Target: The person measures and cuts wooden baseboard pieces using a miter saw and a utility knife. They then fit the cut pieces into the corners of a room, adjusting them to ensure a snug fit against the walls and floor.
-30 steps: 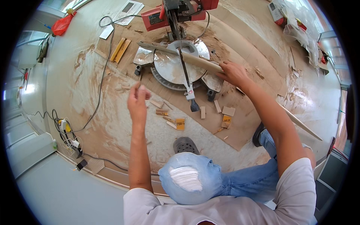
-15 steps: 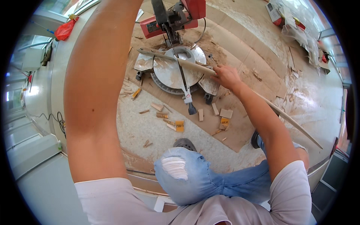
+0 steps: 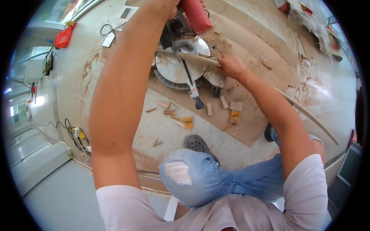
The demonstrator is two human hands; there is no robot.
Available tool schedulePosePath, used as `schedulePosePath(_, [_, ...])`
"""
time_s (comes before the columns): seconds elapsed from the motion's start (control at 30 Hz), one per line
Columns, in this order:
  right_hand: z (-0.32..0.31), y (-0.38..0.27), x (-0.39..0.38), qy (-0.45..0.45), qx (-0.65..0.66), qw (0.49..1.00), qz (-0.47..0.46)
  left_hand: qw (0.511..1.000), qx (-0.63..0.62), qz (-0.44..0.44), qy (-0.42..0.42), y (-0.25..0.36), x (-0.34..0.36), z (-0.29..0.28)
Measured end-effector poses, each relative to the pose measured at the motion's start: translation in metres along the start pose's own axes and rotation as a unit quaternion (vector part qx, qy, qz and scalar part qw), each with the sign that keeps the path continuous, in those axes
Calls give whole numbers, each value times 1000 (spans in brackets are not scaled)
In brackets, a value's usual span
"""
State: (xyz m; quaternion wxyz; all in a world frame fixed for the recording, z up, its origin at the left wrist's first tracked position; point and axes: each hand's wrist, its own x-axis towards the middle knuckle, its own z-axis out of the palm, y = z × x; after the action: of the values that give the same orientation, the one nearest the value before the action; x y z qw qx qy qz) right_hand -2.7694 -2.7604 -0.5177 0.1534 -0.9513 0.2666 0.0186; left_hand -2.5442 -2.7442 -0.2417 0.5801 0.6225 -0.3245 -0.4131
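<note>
My left hand (image 3: pixel 172 8) is raised at the top of the view, closed on the handle of the red and black mitre saw (image 3: pixel 196 17), its fingers partly hidden. The saw's head hangs low over the round metal table (image 3: pixel 167 68). A pale wooden strip (image 3: pixel 198 60) lies across that table. My right hand (image 3: pixel 233 66) grips the strip to the right of the blade slot, fingers closed round it. A long pale length (image 3: pixel 308 113) shows beyond my right arm; I cannot tell whether it is the same piece.
Dusty cardboard (image 3: pixel 262 46) lies under the saw, with several wood offcuts (image 3: pixel 209 109) in front. Cables and a power strip (image 3: pixel 79 134) are at the left, a red bag (image 3: pixel 63 37) upper left, crumpled plastic sheeting (image 3: pixel 316 29) upper right. My knee and shoe are below.
My left arm has swung up from beside the saw to its handle. The saw head has come down toward the strip. My right hand stays on the strip.
</note>
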Motion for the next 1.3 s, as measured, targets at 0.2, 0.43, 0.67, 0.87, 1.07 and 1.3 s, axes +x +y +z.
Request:
schedulePosePath(0.2, [-1, -11, 9, -3, -23, 1000, -18, 996, -85, 26, -30, -37, 0, -8])
schedulePosePath(0.43, [2, -21, 19, -17, -36, 999, -23, 977, -127, 14, -173, -103, 42, -31])
schedulePosePath(0.67, [8, 3, 5, 10, -29, 999, -16, 748, 569, 340, -32, -53, 20, -9])
schedulePosePath(0.87, [11, -1, 10, 9, -32, 999, -32, 804, 511, 303, 14, -59, 6, 0])
schedulePosePath(1.07, [2, -1, 2, 7, -37, 999, -9, 993, 48, 105, -12, -33, -57, 16])
schedulePosePath(1.3, [17, 10, 5, 35, -10, 999, -25, 993, 88, 78, 27, -73, -95, 28])
